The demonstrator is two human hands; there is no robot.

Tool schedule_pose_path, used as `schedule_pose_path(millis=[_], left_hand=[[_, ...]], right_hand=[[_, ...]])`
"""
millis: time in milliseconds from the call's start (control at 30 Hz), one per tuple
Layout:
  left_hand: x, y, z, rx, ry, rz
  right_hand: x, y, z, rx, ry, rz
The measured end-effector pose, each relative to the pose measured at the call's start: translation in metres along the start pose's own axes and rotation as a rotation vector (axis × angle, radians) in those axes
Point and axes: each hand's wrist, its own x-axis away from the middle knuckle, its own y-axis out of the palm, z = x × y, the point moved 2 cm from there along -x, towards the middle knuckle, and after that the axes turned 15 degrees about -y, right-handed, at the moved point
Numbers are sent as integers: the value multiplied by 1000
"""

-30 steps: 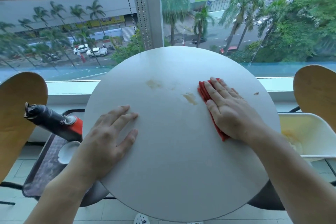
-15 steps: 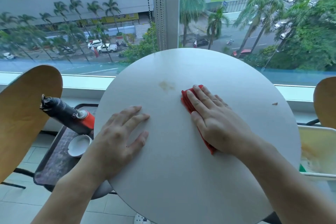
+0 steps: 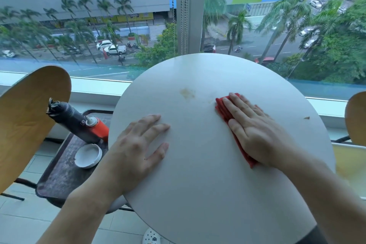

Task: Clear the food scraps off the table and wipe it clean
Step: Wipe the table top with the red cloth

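Your right hand (image 3: 255,130) lies flat, fingers straight, pressing the red cloth (image 3: 223,111) onto the round white table (image 3: 198,184) at about 2 o'clock from its centre; it presses rather than grips. Your left hand (image 3: 136,144) rests flat with fingers spread at roughly 9 o'clock, holding nothing. 1 brown stain (image 3: 187,93) sits near 12 o'clock, just left of the cloth, and 1 small scrap (image 3: 306,118) lies by the rim at 3 o'clock (well apart from the cloth). A dark bottle (image 3: 73,119) and white dish (image 3: 88,155) sit on a tray (image 3: 59,174) beside the table at 9 o'clock.
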Motion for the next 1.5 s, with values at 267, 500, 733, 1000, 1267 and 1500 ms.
schedule_pose_path(millis=[267, 500, 733, 1000, 1267, 1500], left_hand=[[0, 0, 0, 9, -9, -4], [0, -1, 1, 9, -9, -20], [-1, 0, 0, -8, 5, -16], [-1, -2, 1, 13, 6, -22], [-12, -22, -15, 24, -74, 104], [-25, -32, -46, -30, -190, 54]], right_hand=[[-62, 7, -12, -4, -6, 30], [-75, 20, -51, 11, -125, 44], [-33, 17, -54, -2, -130, 12], [-46, 9, -27, -6, -48, 26], [-102, 10, -22, 4, -18, 30], [-129, 19, -59, 11, -101, 31]])
